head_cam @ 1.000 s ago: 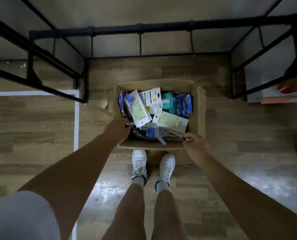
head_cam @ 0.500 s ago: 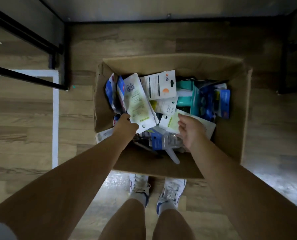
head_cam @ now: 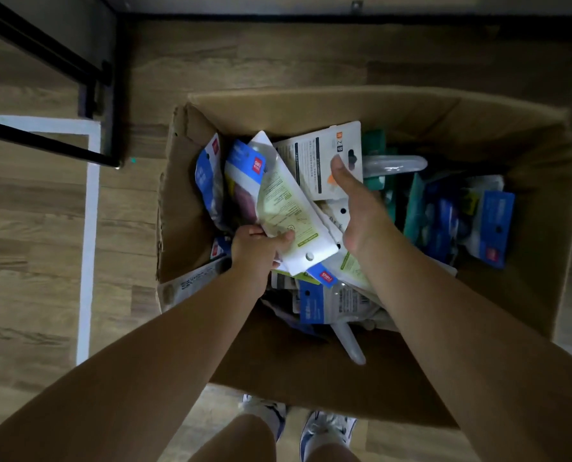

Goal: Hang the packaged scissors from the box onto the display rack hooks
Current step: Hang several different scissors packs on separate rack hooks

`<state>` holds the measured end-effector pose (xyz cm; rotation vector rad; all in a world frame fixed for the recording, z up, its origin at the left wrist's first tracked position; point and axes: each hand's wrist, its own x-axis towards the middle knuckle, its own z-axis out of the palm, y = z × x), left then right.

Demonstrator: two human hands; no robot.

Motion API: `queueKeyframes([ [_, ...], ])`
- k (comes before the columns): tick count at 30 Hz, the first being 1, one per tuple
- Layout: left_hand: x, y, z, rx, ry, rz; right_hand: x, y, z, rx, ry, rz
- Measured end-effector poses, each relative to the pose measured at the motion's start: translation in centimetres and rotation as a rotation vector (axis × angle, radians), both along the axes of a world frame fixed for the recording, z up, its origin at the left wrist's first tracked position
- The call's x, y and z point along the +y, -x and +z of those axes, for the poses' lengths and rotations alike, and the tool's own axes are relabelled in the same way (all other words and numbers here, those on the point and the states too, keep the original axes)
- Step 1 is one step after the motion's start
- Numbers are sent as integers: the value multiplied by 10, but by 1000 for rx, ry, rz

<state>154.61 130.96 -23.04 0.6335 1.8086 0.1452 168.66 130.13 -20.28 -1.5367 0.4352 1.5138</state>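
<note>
An open cardboard box [head_cam: 528,288] stands on the floor, filled with several packaged scissors in white, green and blue cards. My left hand [head_cam: 258,251] grips the lower end of a white-and-green scissors package [head_cam: 288,208], lifted at a slant over the pile. My right hand [head_cam: 358,208] reaches into the box beside that package, thumb up against a white card package [head_cam: 318,158]; its fingers are hidden behind the palm. Blue packages [head_cam: 488,221] lie at the box's right side.
A black metal rack frame [head_cam: 108,95] stands at the upper left on the wooden floor, beside a white tape line [head_cam: 89,228]. My legs and white shoes [head_cam: 324,428] are just below the box.
The view has closed in on the box. My left hand took hold of the white-and-green package and raised it. My right hand moved deeper into the box, up toward the white card.
</note>
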Motion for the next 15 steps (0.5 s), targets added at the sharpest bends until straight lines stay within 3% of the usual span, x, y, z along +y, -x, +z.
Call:
queueKeyframes([
  [4,-3,2,9,-44,16,2,1,4,4,-137,154,-94],
  [8,-7,7,29,-55,79,-95,-12,16,32,-272,87,-172],
  [12,-19,7,59,-38,222,-259,-39,23,70,-480,91,-61],
  [15,-29,1,91,35,174,-355,-58,17,109,-603,41,13],
])
